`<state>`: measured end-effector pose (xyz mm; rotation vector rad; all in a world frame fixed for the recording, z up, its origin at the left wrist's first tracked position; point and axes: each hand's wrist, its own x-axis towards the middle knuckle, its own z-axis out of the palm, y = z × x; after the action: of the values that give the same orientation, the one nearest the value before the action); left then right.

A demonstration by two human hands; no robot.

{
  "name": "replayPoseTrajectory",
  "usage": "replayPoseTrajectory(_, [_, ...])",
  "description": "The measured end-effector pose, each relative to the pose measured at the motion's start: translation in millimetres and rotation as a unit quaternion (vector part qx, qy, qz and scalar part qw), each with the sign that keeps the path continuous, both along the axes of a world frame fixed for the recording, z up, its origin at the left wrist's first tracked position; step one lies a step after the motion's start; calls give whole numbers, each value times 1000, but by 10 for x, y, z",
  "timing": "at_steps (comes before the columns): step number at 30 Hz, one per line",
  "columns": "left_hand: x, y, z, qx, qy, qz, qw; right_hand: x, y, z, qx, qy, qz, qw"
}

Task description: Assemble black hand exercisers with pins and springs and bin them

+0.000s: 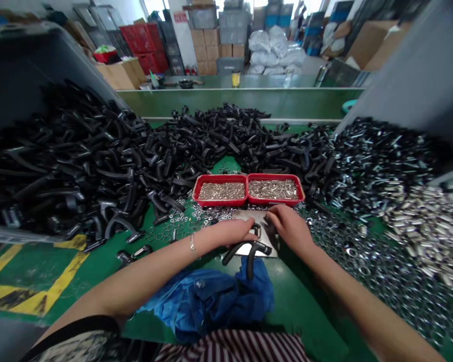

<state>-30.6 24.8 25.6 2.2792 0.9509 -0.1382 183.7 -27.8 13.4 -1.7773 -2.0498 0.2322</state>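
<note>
My left hand (238, 232) is closed on a black forked handle part (251, 251), whose two curved arms point toward me. It is held over a flat metal plate (245, 215) on the green table. By the plate's far right corner is my right hand (290, 226), fingers bent and drawn together. Whatever lies between those fingertips is hidden or too small to name. Just beyond the hands sit two red trays, the left tray (219, 203) with tiny metal pieces and the right tray (276, 202) with small pins.
Black handle parts (219, 131) are heaped at the back and left. Rings (366, 266), bolts (366, 161) and metal sleeves (434, 221) spread over the right side. A blue cloth (211, 296) lies before me. Grey bins flank the table.
</note>
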Motion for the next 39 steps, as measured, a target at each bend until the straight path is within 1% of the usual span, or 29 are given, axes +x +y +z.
replayPoseTrajectory(2, [99,64,63,93,35,-15,995,201,191,105,11,-22,4,1000])
replayPoseTrajectory(4, [223,211,159,162,55,-27,985,327,416,210,15,-63,11,998])
replayPoseTrajectory(6, [386,439,245,223,44,-30,973,364,674,277,10,-98,22,995])
replayPoseTrajectory(8, [572,692,287,288,29,-33,957,332,926,290,-2,-130,30,991])
replayPoseTrajectory(9, [661,807,286,312,30,-39,949,300,1032,277,-8,-143,33,989])
replayPoseTrajectory(11, [803,985,242,338,49,-49,939,233,1178,224,-17,-161,34,986])
replayPoseTrajectory(13, [880,1079,166,341,64,-49,937,185,1238,156,-23,-169,34,985])
replayPoseTrajectory(15, [901,1105,92,343,66,-44,936,170,1244,99,-28,-171,32,984])
replayPoseTrajectory(18, [878,1095,26,347,53,-39,936,181,1243,50,-29,-169,24,985])
replayPoseTrajectory(22, [843,1083,0,342,12,-19,939,173,1272,27,-16,-153,13,988])
replayPoseTrajectory(25, [802,1023,23,328,-7,21,944,125,1246,37,3,-112,-2,994])
replayPoseTrajectory(27, [743,951,56,306,-31,61,950,98,1208,66,12,-67,-17,998])
replayPoseTrajectory(28, [698,913,72,286,-58,83,953,96,1190,87,15,-41,-25,999])
replayPoseTrajectory(29, [640,874,85,249,-126,115,953,104,1171,109,19,-14,-33,999])
replayPoseTrajectory(31, [478,786,99,197,-239,158,938,153,1110,155,34,36,-46,998])
replayPoseTrajectory(32, [374,729,100,182,-279,172,927,190,1055,175,41,58,-52,996])
replayPoseTrajectory(33, [260,660,97,174,-297,181,921,231,976,192,43,80,-50,995])
replayPoseTrajectory(35, [22,491,76,149,-301,205,919,299,747,204,22,140,-20,990])
replayPoseTrajectory(37, [-181,304,39,94,-302,238,918,314,469,178,-37,190,42,980])
replayPoseTrajectory(39, [-306,132,-2,14,-320,264,910,260,221,116,-107,221,98,964])
